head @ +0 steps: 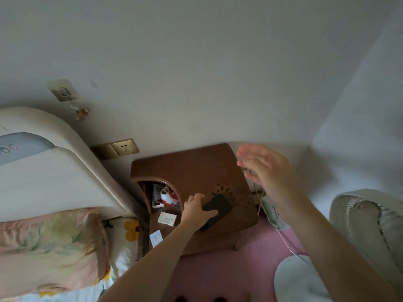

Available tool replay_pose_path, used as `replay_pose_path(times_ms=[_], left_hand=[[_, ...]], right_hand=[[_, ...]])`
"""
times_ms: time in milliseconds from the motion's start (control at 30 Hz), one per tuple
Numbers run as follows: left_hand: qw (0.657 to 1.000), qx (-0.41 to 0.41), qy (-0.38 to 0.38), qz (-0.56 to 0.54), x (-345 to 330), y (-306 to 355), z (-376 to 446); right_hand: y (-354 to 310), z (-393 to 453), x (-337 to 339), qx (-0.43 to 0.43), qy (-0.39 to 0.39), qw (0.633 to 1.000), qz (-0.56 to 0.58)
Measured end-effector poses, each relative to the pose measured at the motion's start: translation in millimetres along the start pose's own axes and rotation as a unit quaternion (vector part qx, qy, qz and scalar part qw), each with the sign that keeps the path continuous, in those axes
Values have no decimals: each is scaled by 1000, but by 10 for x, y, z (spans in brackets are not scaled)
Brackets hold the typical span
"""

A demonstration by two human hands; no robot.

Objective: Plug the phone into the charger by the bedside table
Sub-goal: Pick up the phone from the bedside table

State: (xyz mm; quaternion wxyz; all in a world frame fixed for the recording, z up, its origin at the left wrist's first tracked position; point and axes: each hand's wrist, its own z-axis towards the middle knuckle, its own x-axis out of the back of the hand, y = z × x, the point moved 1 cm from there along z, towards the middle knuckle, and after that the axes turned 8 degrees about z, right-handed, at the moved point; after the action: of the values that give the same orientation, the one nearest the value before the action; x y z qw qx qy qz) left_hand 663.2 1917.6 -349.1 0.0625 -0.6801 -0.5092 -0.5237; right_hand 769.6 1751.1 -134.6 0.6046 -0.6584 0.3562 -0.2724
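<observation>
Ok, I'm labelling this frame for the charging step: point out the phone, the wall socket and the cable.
phone [219, 207]: head view, dark back, upper half.
wall socket [126, 147]: head view, faceplate centre.
cable [259, 200]: head view, thin strand beside the table's right edge.

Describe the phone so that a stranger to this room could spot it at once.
Find the brown wooden bedside table beside the bed's headboard. On its top, near the front edge, lies the phone under the left hand. It is the only flat black slab there; nearby cards are white.
</observation>
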Motion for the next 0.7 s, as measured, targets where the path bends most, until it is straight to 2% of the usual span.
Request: replay_pose_path(times_ms=[200,467,700], left_hand=[[990,-12,2,141,-326,-17,182],[983,-18,32,179,-530,-8,284],[978,-37,15,205,-505,45,359]], right_hand=[[234,89,8,-24,13,1000,-8],[337,84,7,-29,14,999,-23],[371,2,110,-50,24,998,-8]])
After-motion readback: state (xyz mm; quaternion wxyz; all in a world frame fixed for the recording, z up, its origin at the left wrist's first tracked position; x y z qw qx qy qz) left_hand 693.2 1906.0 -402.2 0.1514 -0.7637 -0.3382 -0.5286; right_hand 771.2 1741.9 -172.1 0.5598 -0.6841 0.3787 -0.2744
